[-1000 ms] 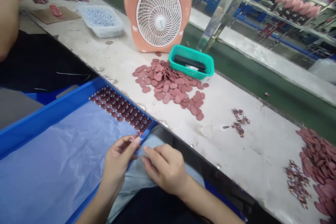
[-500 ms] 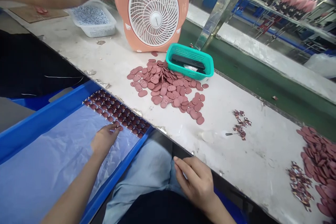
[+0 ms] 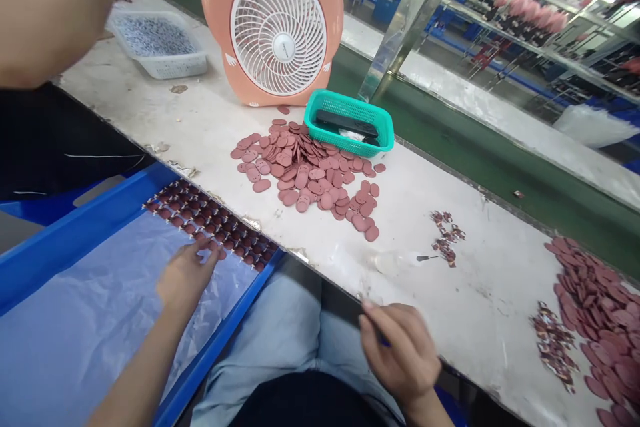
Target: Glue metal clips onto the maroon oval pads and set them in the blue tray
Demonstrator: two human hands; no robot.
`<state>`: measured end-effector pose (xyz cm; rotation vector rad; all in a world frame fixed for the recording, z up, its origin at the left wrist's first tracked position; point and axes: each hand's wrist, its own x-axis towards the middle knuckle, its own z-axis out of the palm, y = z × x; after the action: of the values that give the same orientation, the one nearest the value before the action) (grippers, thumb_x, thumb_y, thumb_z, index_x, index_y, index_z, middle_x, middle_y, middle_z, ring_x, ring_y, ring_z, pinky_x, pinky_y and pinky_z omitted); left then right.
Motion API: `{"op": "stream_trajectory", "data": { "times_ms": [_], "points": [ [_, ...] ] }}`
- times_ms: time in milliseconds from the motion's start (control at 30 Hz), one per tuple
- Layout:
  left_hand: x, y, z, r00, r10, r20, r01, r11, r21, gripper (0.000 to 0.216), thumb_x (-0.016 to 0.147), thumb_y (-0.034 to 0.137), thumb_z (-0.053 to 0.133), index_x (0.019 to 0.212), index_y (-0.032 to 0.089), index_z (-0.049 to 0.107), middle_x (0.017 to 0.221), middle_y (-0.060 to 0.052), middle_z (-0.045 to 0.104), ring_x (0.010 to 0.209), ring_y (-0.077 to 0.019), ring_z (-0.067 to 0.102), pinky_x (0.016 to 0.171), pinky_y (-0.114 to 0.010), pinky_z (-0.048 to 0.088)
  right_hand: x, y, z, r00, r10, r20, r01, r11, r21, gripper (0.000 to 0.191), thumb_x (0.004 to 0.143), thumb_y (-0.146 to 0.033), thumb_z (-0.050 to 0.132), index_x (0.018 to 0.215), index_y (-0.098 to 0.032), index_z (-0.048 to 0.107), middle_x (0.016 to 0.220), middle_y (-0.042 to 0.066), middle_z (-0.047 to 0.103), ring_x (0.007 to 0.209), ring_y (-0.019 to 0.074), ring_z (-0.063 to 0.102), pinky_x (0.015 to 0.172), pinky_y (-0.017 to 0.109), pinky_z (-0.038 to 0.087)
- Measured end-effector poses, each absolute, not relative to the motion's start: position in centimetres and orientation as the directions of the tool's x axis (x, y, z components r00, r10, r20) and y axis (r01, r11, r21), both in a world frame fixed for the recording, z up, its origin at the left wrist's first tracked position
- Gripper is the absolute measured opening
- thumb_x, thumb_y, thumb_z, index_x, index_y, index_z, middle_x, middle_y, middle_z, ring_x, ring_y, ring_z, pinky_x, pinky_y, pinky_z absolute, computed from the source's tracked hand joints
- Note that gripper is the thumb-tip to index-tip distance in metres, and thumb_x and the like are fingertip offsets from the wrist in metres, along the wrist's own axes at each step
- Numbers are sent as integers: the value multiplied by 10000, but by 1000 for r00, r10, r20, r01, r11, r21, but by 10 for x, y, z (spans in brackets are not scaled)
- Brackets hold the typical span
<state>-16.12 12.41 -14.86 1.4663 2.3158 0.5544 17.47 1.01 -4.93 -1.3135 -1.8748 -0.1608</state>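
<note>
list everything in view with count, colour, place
bench: one, whitish, across middle
fan: one, orange-white, bench's far side
basket: one, teal, beside fan
tub: one, whitish, bench, upper left
oval pieces: many, dull red, two bench heaps
small parts: many, brown-white, two bench clusters
see-through bottle-like thing: one, clear, mid-bench
tray: one, blue, lower left
sheet: one, pale blue, lining tray
round pieces: many, dark red, rows in tray
pink things: several, pink, background
co-worker's arm: one, bare, upper left
legs: two, blue, bottom centre
left hand: one, bare, at tray rows
right hand: one, bare, bench edge
</note>
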Motion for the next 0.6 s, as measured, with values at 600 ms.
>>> {"op": "stream_trajectory", "data": {
  "times_ms": [600],
  "points": [
    [-64, 109, -75, 423, 780, 460, 595, -623, 509, 280, 896, 274, 677, 1107, 436, 766, 1042, -13, 819, 965, -257, 725, 1066, -468, 329, 188, 30, -43, 383, 918, 103, 286, -12, -958, 389, 922, -561, 501, 1089, -210, 500, 936, 47, 596, 731, 180, 585, 673, 341, 519]
  ]
}}
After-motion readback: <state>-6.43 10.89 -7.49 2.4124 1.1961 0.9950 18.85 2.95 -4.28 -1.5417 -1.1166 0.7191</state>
